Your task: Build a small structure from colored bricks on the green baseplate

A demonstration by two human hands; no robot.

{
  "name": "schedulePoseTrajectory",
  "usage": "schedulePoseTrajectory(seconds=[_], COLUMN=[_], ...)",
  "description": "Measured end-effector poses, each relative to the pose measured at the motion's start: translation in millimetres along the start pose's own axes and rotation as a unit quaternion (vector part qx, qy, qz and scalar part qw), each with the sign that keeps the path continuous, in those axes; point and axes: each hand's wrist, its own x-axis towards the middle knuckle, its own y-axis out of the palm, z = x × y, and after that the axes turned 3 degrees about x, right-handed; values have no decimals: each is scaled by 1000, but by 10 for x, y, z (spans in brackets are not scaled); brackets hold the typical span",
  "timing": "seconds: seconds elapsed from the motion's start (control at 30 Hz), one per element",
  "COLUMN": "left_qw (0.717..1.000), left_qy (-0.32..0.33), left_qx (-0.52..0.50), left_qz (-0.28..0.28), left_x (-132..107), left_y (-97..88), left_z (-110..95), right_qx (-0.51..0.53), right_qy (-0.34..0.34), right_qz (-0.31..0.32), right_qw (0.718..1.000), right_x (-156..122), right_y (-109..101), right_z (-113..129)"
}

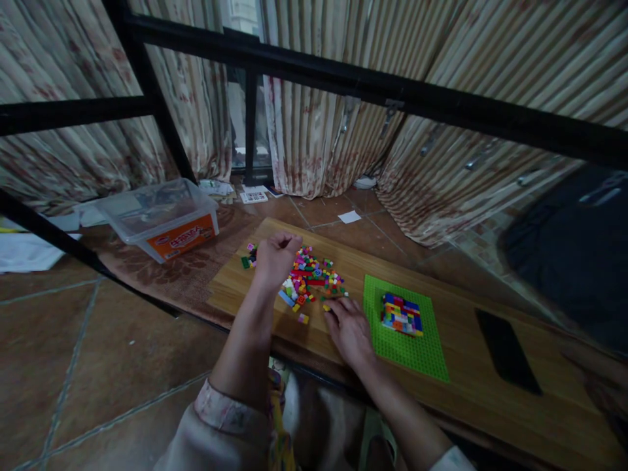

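Observation:
A pile of small coloured bricks lies on a low wooden table. My left hand hovers over the pile's left side, fingers curled in a loose fist; what it holds is hidden. My right hand rests at the pile's near edge, fingertips pinching among the bricks by a small yellow piece. To the right lies a green baseplate with a block of stacked coloured bricks built on it.
A black phone lies flat on the table's right part. A clear plastic bin with an orange label stands on the floor rug at left. Black metal bars cross overhead, with curtains behind. Papers lie on the tiled floor.

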Motion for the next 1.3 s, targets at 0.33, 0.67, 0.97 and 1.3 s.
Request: schedulePoseTrajectory(seconds=[0.33,0.67,0.97,1.3], left_qw=[999,997,993,989], left_qy=[6,-4,-27,-43], left_qx=[34,21,-24,-49], left_qz=[-8,-78,-109,-135], left_x=[16,87,106,106], left_y=[-161,-345,-579,-692], left_z=[75,62,63,50], right_qx=[-42,-33,-47,7], right_qy=[25,-15,-41,-35], right_qz=[-58,-7,22,25], right_qw=[997,999,998,999], right_x=[393,856,810,896], right_y=[58,241,215,22], right_z=[76,137,75,131])
